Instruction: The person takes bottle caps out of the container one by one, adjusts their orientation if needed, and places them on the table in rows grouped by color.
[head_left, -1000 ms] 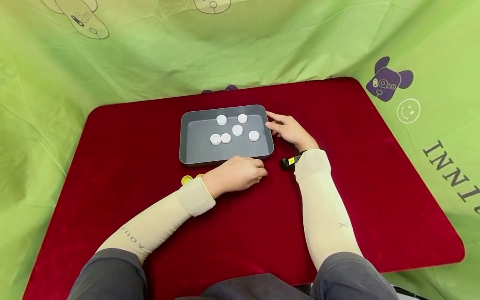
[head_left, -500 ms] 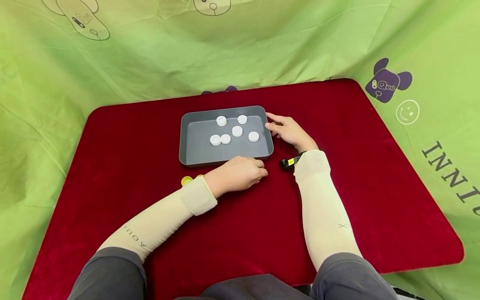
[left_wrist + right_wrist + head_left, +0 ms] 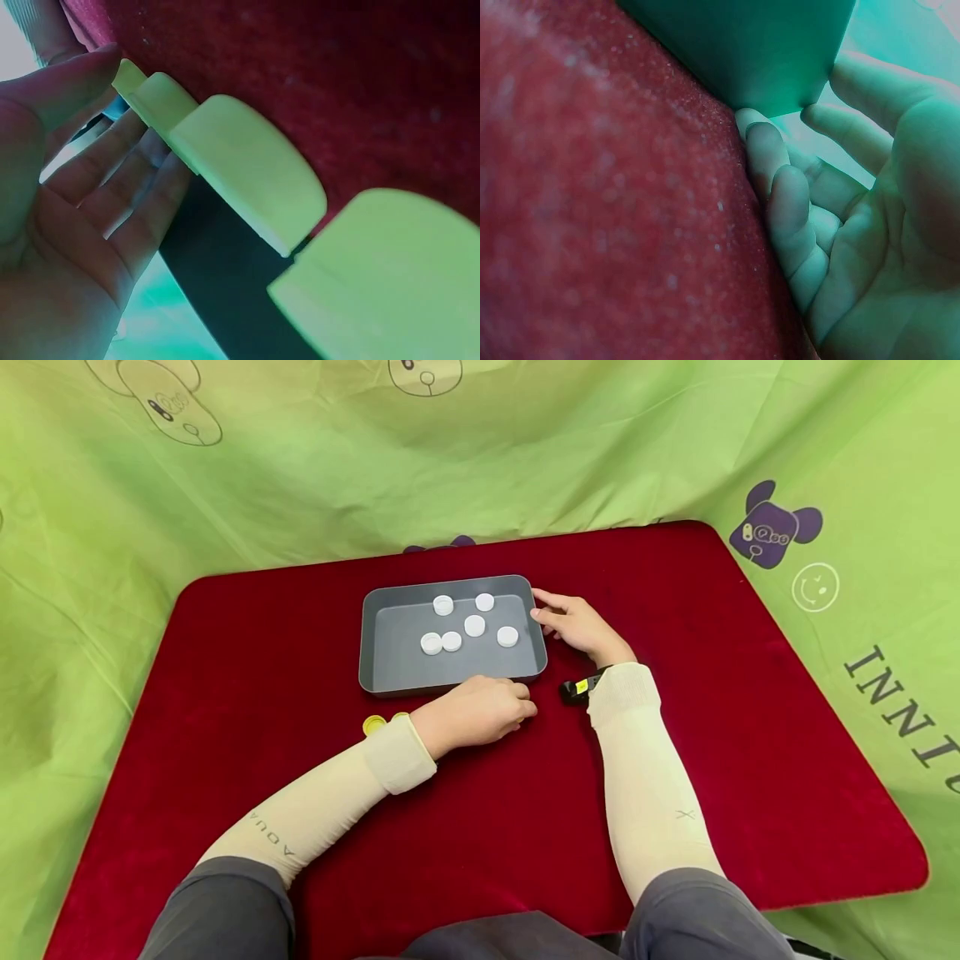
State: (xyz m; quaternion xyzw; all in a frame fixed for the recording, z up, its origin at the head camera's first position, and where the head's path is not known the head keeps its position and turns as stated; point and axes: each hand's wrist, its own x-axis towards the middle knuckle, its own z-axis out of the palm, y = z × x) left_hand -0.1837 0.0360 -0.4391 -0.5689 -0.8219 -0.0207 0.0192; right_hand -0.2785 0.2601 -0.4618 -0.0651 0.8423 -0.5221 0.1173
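A: Biggest first?
B: Green cloth (image 3: 585, 452) around the far, left and right sides, printed with cartoon figures. Then a red table (image 3: 750, 777), round-cornered.

A: On top?
B: A grey tray (image 3: 397, 664), oblong, rounded at the corners, towards the far side.

A: And the hands?
B: Left hand (image 3: 480, 710) along the tray's near side, fingers bent, pinching an end cap (image 3: 130, 78) at the row's right end. Right hand (image 3: 579, 627) at the tray's right wall, thumb and index finger spread, tips touching, other fingers loosely bent below.

A: Looks of that row?
B: Yellow caps (image 3: 374, 724), round, ringed on top, smooth-sided, greenish close up. On the table, just beside the tray's near wall. Partly hidden by hand and sleeve (image 3: 397, 753); impossible to count.

A: Inside the tray?
B: Six white caps (image 3: 474, 626), round, scattered, two side by side near the front.
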